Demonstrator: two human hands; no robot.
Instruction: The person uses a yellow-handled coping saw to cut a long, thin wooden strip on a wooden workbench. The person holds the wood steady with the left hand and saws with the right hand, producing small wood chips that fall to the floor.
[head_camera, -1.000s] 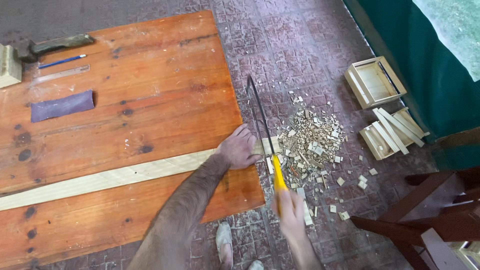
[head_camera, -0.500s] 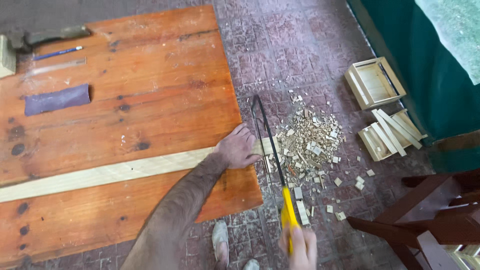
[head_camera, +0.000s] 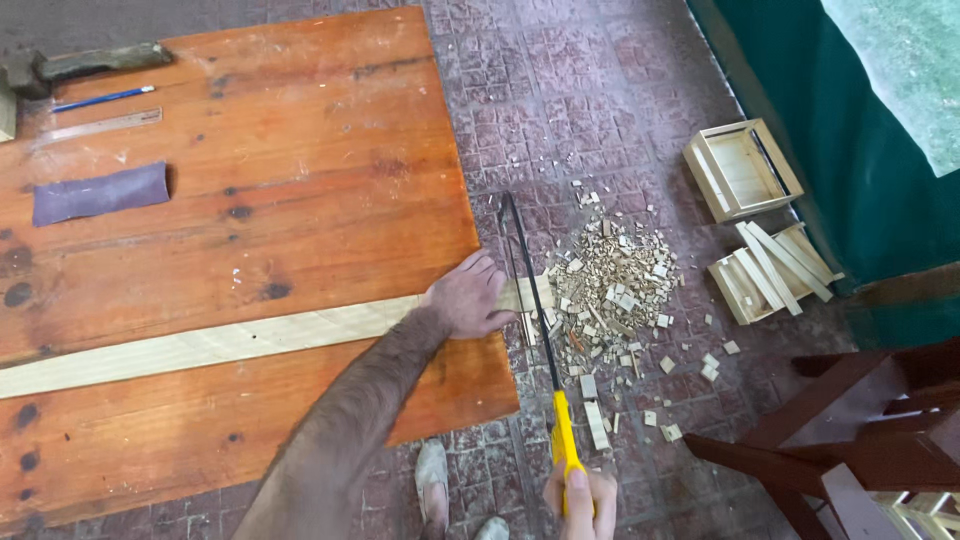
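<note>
Left hand: the left hand (head_camera: 468, 297) lies palm down on the pale wooden strip (head_camera: 210, 345), pressing it flat near the table's right edge, fingers spread over the wood rather than curled round it.
Right hand: the right hand (head_camera: 578, 500) is wrapped tight round the yellow handle of the hacksaw (head_camera: 535, 320), low in the view and partly cut off by the frame edge.
Saw: its black frame runs up from the handle and crosses the strip's short overhanging end just beside the left fingertips; whether the blade sits in a cut is hard to tell from here.
Strip: it stretches across the orange-brown wooden table (head_camera: 250, 210) from the left edge to a little past the right edge.
Floor: a heap of wood offcuts (head_camera: 615, 275) lies on the paved floor just right of the saw.
Crates: two small wooden crates (head_camera: 742, 170) stand farther right, the nearer one with loose slats on it.
Table top: a purple sheet of sandpaper (head_camera: 100, 192), a metal ruler (head_camera: 100, 125) and a blue pen (head_camera: 102, 98) rest at the far left, well apart from the hands.
</note>
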